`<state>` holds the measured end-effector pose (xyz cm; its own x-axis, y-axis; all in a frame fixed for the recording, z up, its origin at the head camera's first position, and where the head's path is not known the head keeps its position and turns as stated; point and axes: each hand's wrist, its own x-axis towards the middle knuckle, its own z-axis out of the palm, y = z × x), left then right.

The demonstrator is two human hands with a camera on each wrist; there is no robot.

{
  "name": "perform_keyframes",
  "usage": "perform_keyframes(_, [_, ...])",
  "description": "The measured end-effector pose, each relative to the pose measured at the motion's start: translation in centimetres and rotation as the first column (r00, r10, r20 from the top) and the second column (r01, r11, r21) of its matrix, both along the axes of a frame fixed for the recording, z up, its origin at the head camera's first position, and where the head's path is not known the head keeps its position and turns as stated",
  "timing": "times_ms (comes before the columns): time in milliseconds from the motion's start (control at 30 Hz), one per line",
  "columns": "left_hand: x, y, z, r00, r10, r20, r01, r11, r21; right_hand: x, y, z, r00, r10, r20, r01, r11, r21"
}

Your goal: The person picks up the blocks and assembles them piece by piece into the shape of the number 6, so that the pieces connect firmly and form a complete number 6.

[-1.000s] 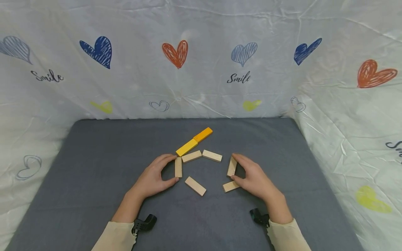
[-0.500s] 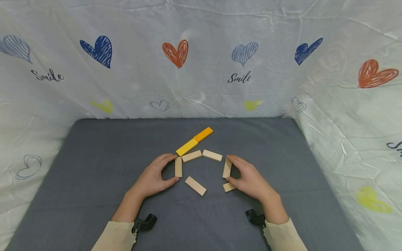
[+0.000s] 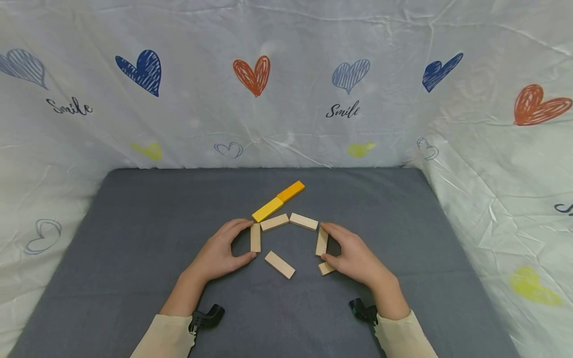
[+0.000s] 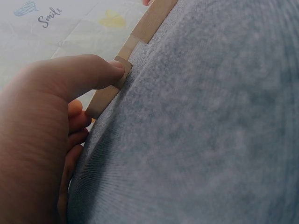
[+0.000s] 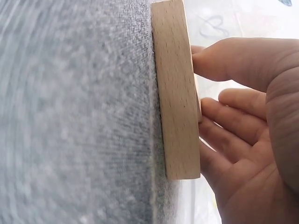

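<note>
My left hand [image 3: 219, 253] holds a plain wooden block [image 3: 255, 237] by its two ends, thumb at the near end and fingers at the far one. On the other side, my right hand [image 3: 360, 256] pinches a second plain block [image 3: 321, 242] the same way. Between them, two more plain blocks, one left [image 3: 275, 222] and one right [image 3: 304, 221], lie end to end in a shallow peak. Together the four form an arch. In the left wrist view, the thumb [image 4: 105, 72] presses a block's end.
A yellow block [image 3: 267, 209] and an orange block [image 3: 291, 191] lie in a slanting line behind the arch. Inside it lies a loose plain block [image 3: 279, 264]. Another plain block [image 3: 327, 268] is partly hidden under my right hand. Grey cloth [image 3: 156, 209] covers the table.
My right hand has moved left with its block, bringing it up to the right end of the arch. The left hand and its block stay in place.
</note>
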<state>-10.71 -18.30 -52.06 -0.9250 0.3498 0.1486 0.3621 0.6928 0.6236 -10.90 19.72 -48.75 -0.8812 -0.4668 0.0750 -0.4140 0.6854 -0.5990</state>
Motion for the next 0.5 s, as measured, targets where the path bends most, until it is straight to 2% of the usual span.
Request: perform_keyframes(500, [-0.06, -0.09, -0.11, 1.0, -0.005, -0.008, 0.005, 1.0, -0.001, -0.13, -0.25, -0.05, 1.0, 0.02, 0.013, -0.02, 1.0, -0.011])
